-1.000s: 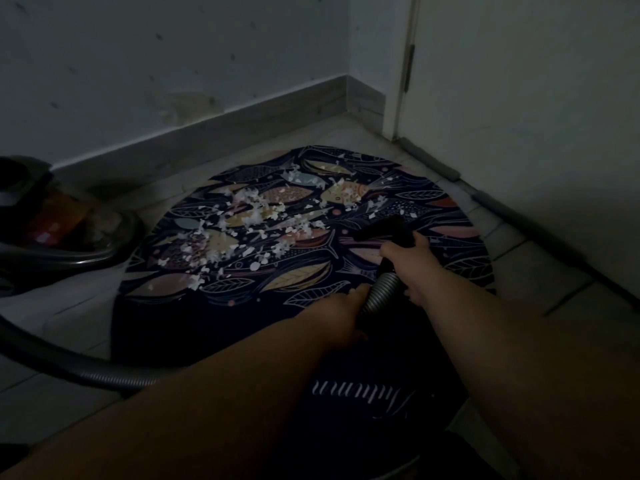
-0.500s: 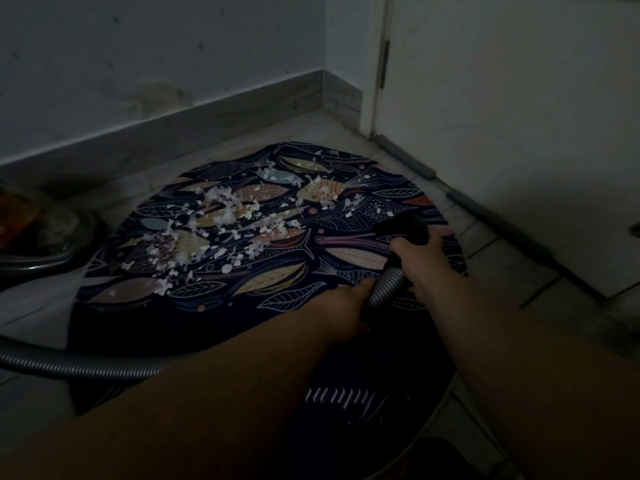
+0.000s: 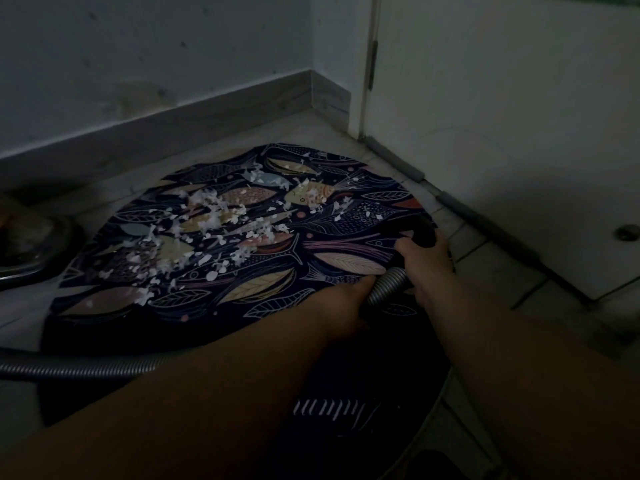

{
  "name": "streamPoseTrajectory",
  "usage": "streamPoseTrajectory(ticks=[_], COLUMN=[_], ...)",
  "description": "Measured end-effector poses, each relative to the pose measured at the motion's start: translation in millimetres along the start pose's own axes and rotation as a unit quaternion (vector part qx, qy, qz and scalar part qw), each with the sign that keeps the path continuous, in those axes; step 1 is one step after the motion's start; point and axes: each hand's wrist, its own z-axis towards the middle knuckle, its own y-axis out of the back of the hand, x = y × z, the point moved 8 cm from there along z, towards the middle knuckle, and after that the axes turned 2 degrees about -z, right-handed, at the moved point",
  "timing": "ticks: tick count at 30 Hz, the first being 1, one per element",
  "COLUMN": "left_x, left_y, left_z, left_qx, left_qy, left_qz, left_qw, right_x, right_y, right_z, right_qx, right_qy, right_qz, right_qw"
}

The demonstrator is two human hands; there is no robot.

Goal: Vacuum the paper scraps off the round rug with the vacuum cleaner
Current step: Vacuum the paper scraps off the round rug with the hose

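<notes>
A dark round rug [image 3: 263,289] with fish and leaf patterns lies on the tiled floor. White paper scraps [image 3: 214,220] are scattered across its left and middle. My right hand [image 3: 429,268] grips the black nozzle [image 3: 423,232] of the vacuum hose at the rug's right edge. My left hand [image 3: 346,303] holds the ribbed grey hose [image 3: 386,285] just behind it. The hose [image 3: 76,370] runs under my left arm and off to the left.
The vacuum cleaner body [image 3: 31,244] sits at the left edge, partly out of view. A wall with a skirting board [image 3: 173,133] runs behind the rug. A closed white door [image 3: 502,133] with a draught strip stands on the right.
Both hands and the nozzle have shifted right toward the rug's right edge. The view has turned right, so the vacuum body has slid almost out of frame.
</notes>
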Motion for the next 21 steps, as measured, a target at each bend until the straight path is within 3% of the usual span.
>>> streamPoseTrajectory(ticks=[7,21], left_x=[0,30], left_y=[9,26], left_z=[25,20], left_qx=[-0.001,-0.001], left_qy=[-0.013,0.034], left_qz=[0.011,0.007], left_qw=[1.0,0.999], right_x=[6,12], right_y=[1,-45], right_z=[18,39], right_qx=[-0.009,0.055], right_qy=[-0.017,-0.023], right_qz=[0.014,-0.022], right_qw=[1.0,0.998])
